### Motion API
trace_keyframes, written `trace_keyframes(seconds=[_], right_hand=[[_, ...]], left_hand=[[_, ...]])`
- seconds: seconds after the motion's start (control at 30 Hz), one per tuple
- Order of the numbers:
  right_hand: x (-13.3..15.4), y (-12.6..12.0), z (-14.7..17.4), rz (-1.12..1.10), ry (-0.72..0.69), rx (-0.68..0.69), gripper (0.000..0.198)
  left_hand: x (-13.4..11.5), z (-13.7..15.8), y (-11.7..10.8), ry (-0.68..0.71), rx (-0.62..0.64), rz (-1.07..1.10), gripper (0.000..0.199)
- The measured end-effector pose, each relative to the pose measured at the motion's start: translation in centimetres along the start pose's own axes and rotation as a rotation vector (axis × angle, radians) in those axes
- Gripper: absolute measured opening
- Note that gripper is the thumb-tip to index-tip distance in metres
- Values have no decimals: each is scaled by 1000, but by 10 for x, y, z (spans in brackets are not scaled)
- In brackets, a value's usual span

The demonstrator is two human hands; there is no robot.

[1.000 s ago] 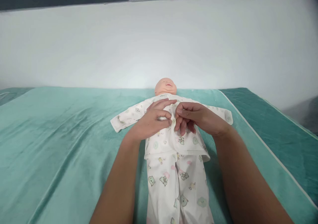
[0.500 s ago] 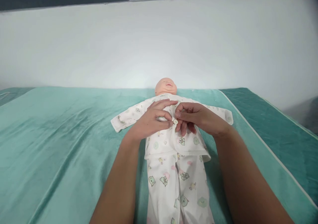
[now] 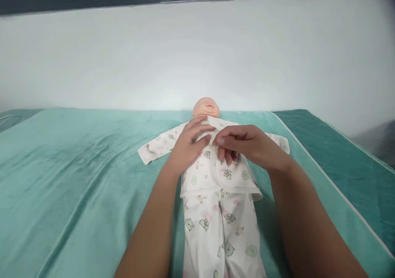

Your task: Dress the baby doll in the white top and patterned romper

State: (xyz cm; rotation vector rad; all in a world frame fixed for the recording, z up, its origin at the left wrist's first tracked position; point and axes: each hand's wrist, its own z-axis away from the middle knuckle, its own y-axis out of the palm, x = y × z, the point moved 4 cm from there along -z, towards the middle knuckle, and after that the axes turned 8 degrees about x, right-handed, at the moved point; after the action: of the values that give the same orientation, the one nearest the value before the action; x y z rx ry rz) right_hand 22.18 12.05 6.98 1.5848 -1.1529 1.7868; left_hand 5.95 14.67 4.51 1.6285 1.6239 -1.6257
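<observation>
Under both hands, thin matt cotton-like cloth: a white baby shirt [image 3: 212,173] printed with small pastel animals, softly creased where the left hand [image 3: 188,146] and right hand [image 3: 247,144] press on its front. Nearer than the hands, matching trousers [image 3: 220,237] of the same printed, dull, lightly wrinkled fabric. Just beyond the fingertips, a doll's head [image 3: 206,107] of smooth peach plastic or vinyl with a faint sheen. All around the hands, a teal bed cover [image 3: 77,179] of plush, velvety cloth, slightly lustrous, rippled in shallow folds, edged at the right with pale piping. Behind, a white wall [image 3: 197,56], flat and matt.
</observation>
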Motion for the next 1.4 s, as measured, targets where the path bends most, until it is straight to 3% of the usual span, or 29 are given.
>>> trace_keyframes(seconds=[0.1, 0.17, 0.37, 0.5, 0.6, 0.73, 0.8, 0.83, 0.97, 1.1, 1.2, 1.4], right_hand=[[9, -3, 1, 58, -153, -229, 20], [10, -1, 0, 113, -179, -278, 16], [4, 13, -6, 236, -61, -37, 23], [4, 12, -2, 171, -53, 63, 23], [-5, -2, 0, 37, -149, -122, 23], [-49, -31, 10, 50, -258, -603, 25], [-81, -43, 21, 271, -124, -738, 38], [-96, -47, 27, 416, -14, -741, 43], [-136, -61, 62, 881, 286, -638, 58], [-153, -72, 101, 1017, 564, -581, 66], [-158, -74, 117, 1056, 618, -546, 66], [-159, -73, 126, 1085, 669, -520, 66]], left_hand=[[10, -2, -3, -65, -149, -103, 26], [15, -3, -6, -106, -228, -149, 28], [24, -5, -10, -164, -240, -188, 35], [34, -6, -14, -226, -241, -281, 39], [46, -8, -17, -270, -276, -389, 40], [60, -2, -18, -293, -339, -562, 44], [64, 9, -18, -312, -356, -652, 46], [65, 16, -18, -317, -352, -695, 47], [70, 53, -27, -346, -268, -820, 56], [80, 92, -52, -532, -294, -909, 61], [87, 107, -64, -640, -293, -916, 63], [93, 106, -73, -652, -201, -979, 61]])
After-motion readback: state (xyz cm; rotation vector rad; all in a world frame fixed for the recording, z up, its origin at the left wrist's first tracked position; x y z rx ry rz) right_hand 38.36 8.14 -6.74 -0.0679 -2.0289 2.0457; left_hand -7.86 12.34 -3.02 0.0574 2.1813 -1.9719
